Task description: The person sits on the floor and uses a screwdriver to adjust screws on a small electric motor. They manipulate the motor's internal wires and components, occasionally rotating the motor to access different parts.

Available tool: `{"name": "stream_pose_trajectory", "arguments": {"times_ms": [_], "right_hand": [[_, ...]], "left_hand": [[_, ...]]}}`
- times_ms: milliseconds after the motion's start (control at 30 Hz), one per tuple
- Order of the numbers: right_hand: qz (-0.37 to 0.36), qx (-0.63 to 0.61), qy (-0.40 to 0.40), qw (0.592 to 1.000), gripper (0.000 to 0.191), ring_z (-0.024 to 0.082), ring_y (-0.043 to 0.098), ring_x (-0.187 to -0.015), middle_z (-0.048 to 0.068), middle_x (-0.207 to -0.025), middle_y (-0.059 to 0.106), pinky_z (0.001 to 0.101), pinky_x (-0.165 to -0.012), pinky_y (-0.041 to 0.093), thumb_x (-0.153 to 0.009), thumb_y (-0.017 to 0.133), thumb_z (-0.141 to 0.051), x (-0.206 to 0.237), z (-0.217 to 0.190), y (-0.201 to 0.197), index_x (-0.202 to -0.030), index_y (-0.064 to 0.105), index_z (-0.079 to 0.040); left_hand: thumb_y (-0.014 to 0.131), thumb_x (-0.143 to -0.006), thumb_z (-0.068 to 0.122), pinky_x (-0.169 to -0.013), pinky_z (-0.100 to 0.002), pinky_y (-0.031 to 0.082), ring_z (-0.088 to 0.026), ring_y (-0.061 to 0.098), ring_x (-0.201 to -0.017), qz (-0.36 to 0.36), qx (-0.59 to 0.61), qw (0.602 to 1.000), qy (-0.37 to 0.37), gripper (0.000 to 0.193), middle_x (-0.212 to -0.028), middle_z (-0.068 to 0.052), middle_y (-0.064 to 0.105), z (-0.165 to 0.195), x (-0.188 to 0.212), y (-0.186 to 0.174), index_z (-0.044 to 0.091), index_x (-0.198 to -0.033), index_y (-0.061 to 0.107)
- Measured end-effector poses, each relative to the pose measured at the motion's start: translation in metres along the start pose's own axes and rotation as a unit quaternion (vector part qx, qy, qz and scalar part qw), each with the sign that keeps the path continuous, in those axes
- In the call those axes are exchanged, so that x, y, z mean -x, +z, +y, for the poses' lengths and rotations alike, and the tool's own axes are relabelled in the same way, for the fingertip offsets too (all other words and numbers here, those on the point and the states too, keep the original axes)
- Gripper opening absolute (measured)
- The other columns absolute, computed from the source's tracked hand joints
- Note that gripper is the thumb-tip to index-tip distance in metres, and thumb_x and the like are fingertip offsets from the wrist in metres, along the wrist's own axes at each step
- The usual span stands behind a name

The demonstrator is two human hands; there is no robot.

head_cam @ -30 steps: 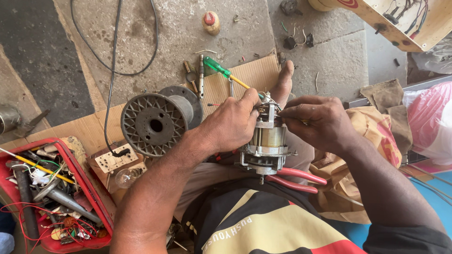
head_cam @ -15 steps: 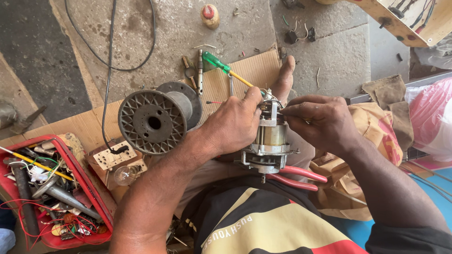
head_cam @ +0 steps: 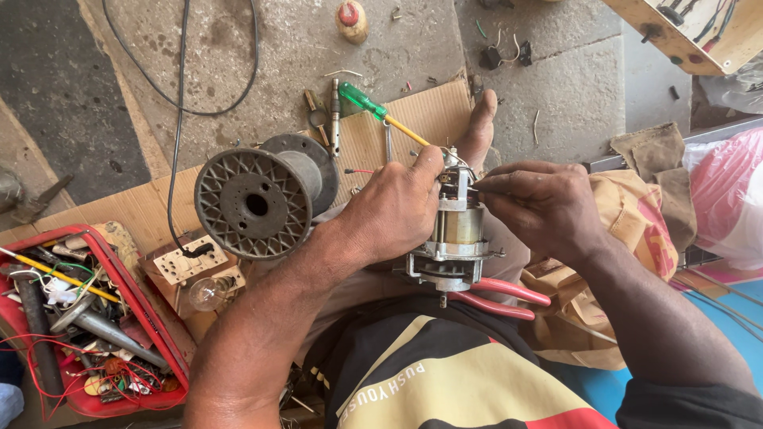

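**Small motor held upright on lap**

A cylindrical metal motor with brass-coloured core (head_cam: pixel 457 238) is clasped by the left hand (head_cam: pixel 393 210) above the lap. Right hand (head_cam: pixel 540 210) fingertips are pinched together on thin wire at its top. Red-handled pliers (head_cam: pixel 501 295) lie beneath; a ribbed grey spool (head_cam: pixel 258 202) rests on cardboard nearby.

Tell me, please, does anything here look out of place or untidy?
Nothing looks damaged. Both hands, left and right, hold the small motor upright. Pliers lie under it, and the red tray is a tangle of wires and tools.
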State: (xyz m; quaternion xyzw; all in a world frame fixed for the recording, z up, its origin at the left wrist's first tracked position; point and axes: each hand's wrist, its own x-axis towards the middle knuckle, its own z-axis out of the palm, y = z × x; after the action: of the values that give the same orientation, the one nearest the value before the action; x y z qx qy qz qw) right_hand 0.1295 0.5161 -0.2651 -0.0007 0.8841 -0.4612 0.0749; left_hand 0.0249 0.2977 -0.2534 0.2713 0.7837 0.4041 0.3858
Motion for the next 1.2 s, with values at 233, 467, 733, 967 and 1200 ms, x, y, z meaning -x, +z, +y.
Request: {"name": "stream_pose_trajectory", "arguments": {"times_ms": [233, 467, 733, 967, 1200], "right_hand": [[0.018, -0.019, 0.047, 0.999, 0.017, 0.019, 0.078, -0.084, 0.012, -0.096, 0.078, 0.0312, -0.074, 0.062, -0.086, 0.078, -0.005, 0.004, 0.002, 0.005, -0.103, 0.079, -0.003], [0.007, -0.026, 0.009, 1.0, 0.013, 0.018, 0.078, -0.08, 0.006, -0.091, 0.08, 0.0319, -0.072, 0.062, -0.083, 0.078, -0.006, -0.009, 0.006, 0.002, -0.094, 0.083, -0.01], [0.051, -0.176, 0.161, 0.97, 0.019, 0.015, 0.073, -0.078, 0.008, -0.089, 0.079, 0.03, -0.071, 0.06, -0.088, 0.077, -0.012, 0.032, 0.033, -0.004, -0.106, 0.08, -0.006], [0.181, -0.318, 0.301, 0.881, 0.031, 0.013, 0.069, -0.091, 0.007, -0.105, 0.074, 0.0285, -0.081, 0.057, -0.097, 0.07, -0.015, 0.078, 0.056, 0.025, -0.122, 0.07, 0.002], [0.171, -0.442, 0.237, 0.848, 0.035, 0.013, 0.064, -0.077, 0.009, -0.104, 0.073, 0.026, -0.062, 0.048, -0.098, 0.064, -0.014, 0.054, 0.022, 0.036, -0.129, 0.063, 0.002]], "left_hand": [[0.051, -0.097, 0.011, -0.061, -0.054, 0.057, -0.046, 0.073, -0.074, -0.01, -0.01, 1.0, -0.024, 0.018, -0.071, -0.027, 0.068, -0.006, 0.0, 0.005, 0.001, -0.11, 0.045], [0.053, -0.097, 0.016, -0.071, -0.064, 0.048, -0.056, 0.061, -0.089, 0.064, -0.033, 0.997, 0.029, 0.025, -0.091, -0.032, 0.067, -0.012, 0.002, 0.006, 0.008, -0.12, 0.051], [0.074, -0.078, 0.06, -0.091, -0.048, 0.056, -0.042, 0.074, -0.102, -0.023, -0.058, 0.985, -0.16, 0.082, -0.101, -0.026, 0.076, 0.049, 0.009, -0.011, 0.012, -0.138, 0.045], [0.094, -0.055, 0.053, -0.097, -0.047, 0.051, -0.045, 0.063, -0.115, 0.101, -0.032, 0.985, -0.138, 0.131, -0.128, -0.03, 0.061, -0.001, 0.023, 0.027, -0.004, -0.151, 0.026], [0.099, -0.054, 0.042, -0.1, -0.038, 0.054, -0.031, 0.065, -0.117, 0.21, 0.131, 0.961, -0.125, 0.117, -0.129, -0.023, 0.063, -0.055, 0.036, 0.027, -0.012, -0.139, 0.04]]}}
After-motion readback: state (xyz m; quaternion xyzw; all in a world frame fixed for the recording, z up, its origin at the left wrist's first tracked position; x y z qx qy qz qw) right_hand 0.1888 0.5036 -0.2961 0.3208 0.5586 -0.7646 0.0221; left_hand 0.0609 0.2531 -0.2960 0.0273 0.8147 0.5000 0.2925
